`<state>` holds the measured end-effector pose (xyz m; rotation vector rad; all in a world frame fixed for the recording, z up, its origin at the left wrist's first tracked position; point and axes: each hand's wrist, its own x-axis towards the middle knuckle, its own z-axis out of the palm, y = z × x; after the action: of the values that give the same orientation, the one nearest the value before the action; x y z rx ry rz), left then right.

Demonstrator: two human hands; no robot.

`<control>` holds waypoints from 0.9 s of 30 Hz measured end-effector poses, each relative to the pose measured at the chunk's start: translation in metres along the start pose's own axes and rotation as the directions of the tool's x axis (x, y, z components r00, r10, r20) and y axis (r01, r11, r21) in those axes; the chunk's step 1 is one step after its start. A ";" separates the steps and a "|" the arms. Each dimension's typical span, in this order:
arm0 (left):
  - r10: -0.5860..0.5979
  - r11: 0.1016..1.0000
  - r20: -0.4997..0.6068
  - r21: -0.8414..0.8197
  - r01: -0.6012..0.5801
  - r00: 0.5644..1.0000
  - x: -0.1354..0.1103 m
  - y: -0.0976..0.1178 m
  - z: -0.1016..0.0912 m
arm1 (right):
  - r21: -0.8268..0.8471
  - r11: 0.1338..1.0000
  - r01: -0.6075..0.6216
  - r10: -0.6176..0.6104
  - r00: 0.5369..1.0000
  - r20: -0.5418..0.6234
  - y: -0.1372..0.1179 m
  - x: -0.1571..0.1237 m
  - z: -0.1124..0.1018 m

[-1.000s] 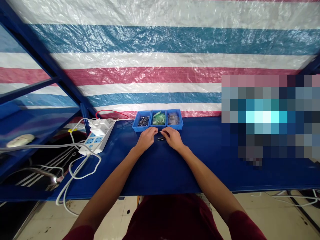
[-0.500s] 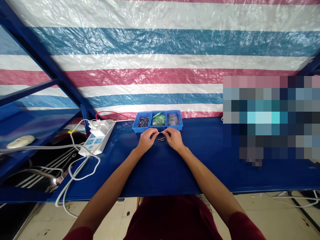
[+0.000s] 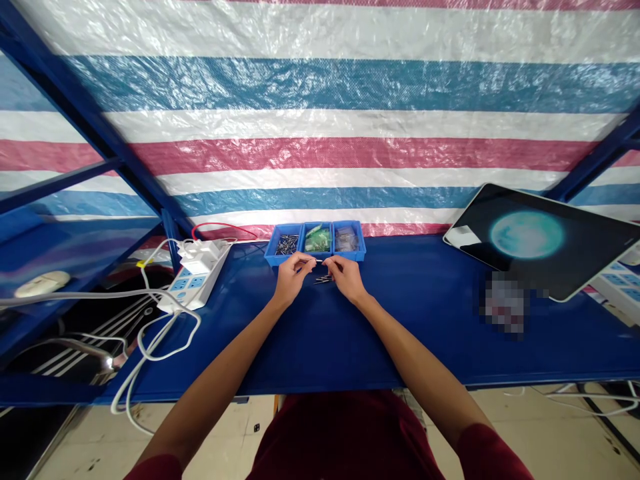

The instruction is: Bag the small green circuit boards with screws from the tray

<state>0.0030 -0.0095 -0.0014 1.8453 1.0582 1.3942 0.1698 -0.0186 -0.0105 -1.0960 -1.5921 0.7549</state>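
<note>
My left hand (image 3: pixel 291 277) and my right hand (image 3: pixel 345 277) meet over the blue table (image 3: pixel 320 333), fingers pinched together on a small thin metal part (image 3: pixel 320 261) held between them. Several more small metal parts (image 3: pixel 323 279) lie on the table just under the hands. Right behind the hands stands a row of three blue bins: the left bin (image 3: pixel 286 245) holds dark metal pieces, the middle bin (image 3: pixel 319 240) green pieces, the right bin (image 3: pixel 349 239) clear bagged pieces.
A white power strip (image 3: pixel 193 275) with plugs and white cables (image 3: pixel 150 333) lies at the left. A tablet (image 3: pixel 540 240) with a lit screen leans at the right. A striped tarp (image 3: pixel 320 133) closes the back. A mouse (image 3: pixel 35 283) rests on the left shelf.
Both hands have stayed at the same spot, the fingers shifting slightly on the small part. The view has tilted a little.
</note>
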 end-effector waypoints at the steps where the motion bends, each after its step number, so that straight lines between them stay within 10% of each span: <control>1: 0.025 0.999 0.009 0.032 -0.026 1.000 0.000 0.001 -0.001 | -0.016 1.000 -0.011 0.011 1.000 -0.023 0.000 0.000 -0.001; 14: 0.397 0.760 0.206 0.472 -0.446 0.894 0.002 -0.008 -0.007 | -0.090 0.996 -0.011 0.001 0.994 -0.112 -0.002 0.000 -0.003; 27: 0.394 0.804 0.144 0.425 -0.416 0.908 0.001 -0.004 -0.007 | 0.003 0.998 0.064 -0.064 0.998 0.005 -0.005 -0.001 -0.003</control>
<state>-0.0046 -0.0069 -0.0026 2.5563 1.0629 1.4039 0.1713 -0.0219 -0.0052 -1.0368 -1.6223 0.7172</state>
